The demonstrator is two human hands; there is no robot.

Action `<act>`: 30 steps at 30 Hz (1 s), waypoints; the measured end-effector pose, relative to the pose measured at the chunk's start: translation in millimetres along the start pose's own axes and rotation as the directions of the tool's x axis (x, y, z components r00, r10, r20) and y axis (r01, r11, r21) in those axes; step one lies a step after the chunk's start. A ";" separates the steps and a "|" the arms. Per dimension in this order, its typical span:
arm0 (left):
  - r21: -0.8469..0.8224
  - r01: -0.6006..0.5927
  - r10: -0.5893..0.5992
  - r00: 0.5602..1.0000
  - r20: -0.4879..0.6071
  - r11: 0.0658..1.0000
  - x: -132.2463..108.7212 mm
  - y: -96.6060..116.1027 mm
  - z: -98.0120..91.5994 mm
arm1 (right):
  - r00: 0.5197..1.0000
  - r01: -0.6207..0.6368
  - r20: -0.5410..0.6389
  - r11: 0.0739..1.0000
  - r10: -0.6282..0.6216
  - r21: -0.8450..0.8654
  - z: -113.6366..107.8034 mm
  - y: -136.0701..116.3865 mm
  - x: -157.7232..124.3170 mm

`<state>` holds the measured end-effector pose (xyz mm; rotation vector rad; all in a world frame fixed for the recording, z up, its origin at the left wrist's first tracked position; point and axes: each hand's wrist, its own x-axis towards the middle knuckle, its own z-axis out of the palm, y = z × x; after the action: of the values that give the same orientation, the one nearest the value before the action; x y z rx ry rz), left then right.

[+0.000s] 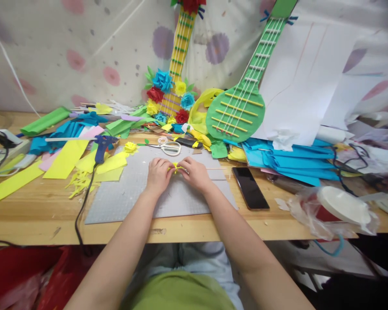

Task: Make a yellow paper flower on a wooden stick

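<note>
My left hand and my right hand meet above a grey cutting mat. Their fingertips pinch a small yellow paper flower from both sides, and much of it is hidden by the fingers. Just behind the hands lie white-handled scissors and a black and yellow utility knife. To the left, on the mat's back edge, sits a finished-looking yellow paper rose. A blue glue gun rests on yellow paper strips.
A black phone lies right of the mat. Behind stand a green paper lute and a yellow one with flowers. Blue paper and a bagged cup are at right. The glue gun's cord hangs over the front edge.
</note>
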<state>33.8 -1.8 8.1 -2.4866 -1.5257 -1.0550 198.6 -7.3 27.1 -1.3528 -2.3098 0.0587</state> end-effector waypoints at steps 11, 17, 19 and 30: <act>0.018 -0.037 0.037 0.999 0.017 0.999 -0.3 -2.0 -3.9 | 0.999 -0.018 0.048 1.000 0.018 -0.001 5.2 -2.8 2.5; 0.043 -0.022 0.022 1.000 0.000 0.999 -1.3 -3.6 -2.9 | 0.996 -0.016 0.086 1.000 0.018 -0.025 7.4 -3.7 3.7; 0.050 -0.022 0.023 1.000 -0.017 0.999 -1.7 -4.0 -3.1 | 0.995 -0.013 0.098 1.000 0.015 -0.019 7.7 -3.6 3.5; 0.087 0.008 -0.004 0.999 -0.038 0.996 -3.0 -0.4 -2.5 | 0.995 -0.034 0.091 0.999 0.033 0.015 5.4 -6.5 2.8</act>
<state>31.3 -4.9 8.1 -2.3921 -1.5349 -1.0078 189.9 -7.3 25.0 -1.4079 -2.3553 0.1519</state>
